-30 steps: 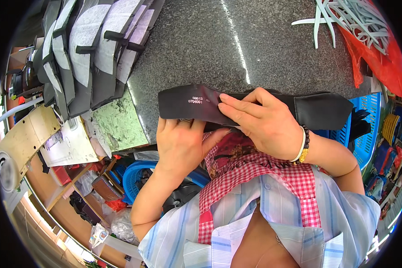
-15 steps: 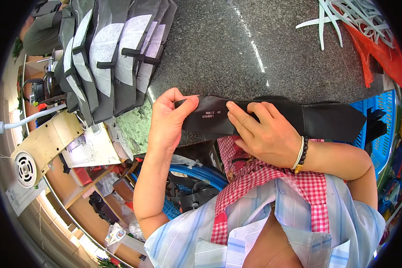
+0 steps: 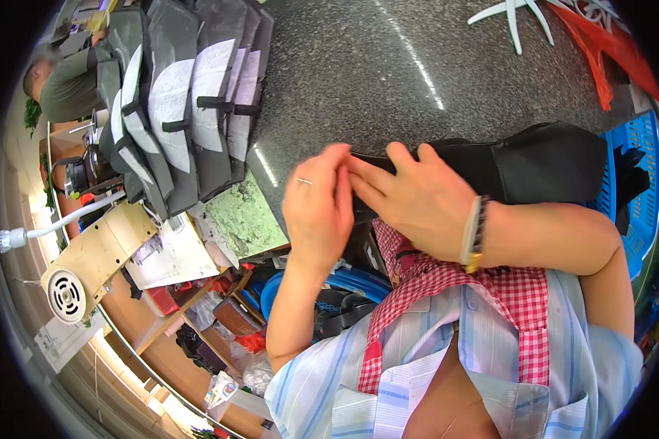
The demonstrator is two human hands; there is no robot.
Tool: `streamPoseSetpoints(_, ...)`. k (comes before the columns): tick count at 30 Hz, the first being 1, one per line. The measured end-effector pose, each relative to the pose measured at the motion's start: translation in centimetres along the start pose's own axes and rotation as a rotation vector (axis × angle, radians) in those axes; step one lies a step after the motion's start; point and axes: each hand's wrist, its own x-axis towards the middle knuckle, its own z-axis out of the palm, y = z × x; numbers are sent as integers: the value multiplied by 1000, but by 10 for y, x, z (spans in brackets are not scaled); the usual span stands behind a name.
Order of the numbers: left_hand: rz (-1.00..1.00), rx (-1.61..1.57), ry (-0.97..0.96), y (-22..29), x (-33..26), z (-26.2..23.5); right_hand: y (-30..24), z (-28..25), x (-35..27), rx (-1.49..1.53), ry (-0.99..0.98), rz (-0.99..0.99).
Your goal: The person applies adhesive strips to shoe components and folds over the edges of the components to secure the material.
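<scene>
A long black leather-like piece, seemingly a boot upper [image 3: 538,164], lies across the near edge of the dark stone worktop. My left hand [image 3: 317,208] is closed at its left end, fingers bent together and a ring showing. My right hand [image 3: 425,194] reaches over the piece from the right, its fingertips meeting those of my left hand at the edge. Both hands hide most of the left end, and the thumbs are out of sight. The piece's wide right end reaches out past my right wrist, toward a blue plastic basket [image 3: 606,197].
Several similar dark grey pieces [image 3: 170,102] with white patches and black tabs overlap at the far left. White strips [image 3: 516,22] lie by a red plastic bag [image 3: 597,62] at the far right. Another person [image 3: 69,84] is behind the stack. Below left are cluttered shelves [image 3: 165,311].
My left hand has turned over, from pinching the end with thumb on top to back upward, and moved right against my right hand. The printed marking is now covered. The view has shifted slightly.
</scene>
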Motion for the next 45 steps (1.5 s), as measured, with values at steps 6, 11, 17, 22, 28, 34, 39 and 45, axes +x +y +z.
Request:
streamPoseSetpoints(6,260,100,-193,37,-5,1,51,-2,-73,498,206,-5)
streamPoseSetpoints(11,428,35,-230,31,-5,18,60,5,-67,681,257,4)
streamPoseSetpoints(17,257,-72,-297,46,4,16,67,16,-65,664,229,98)
streamPoseSetpoints(22,418,96,-150,46,-2,30,52,4,-81,461,270,-107)
streamPoseSetpoints(28,507,133,-48,49,-6,38,73,-1,-78,513,125,-253)
streamPoseSetpoints(34,537,226,284,63,144,16,238,-48,-85,428,737,525)
streamPoseSetpoints(39,335,383,303,12,215,57,264,-30,-23,-15,350,797)
streamPoseSetpoints(45,-8,960,700,-4,138,-62,264,-29,-70,175,831,593)
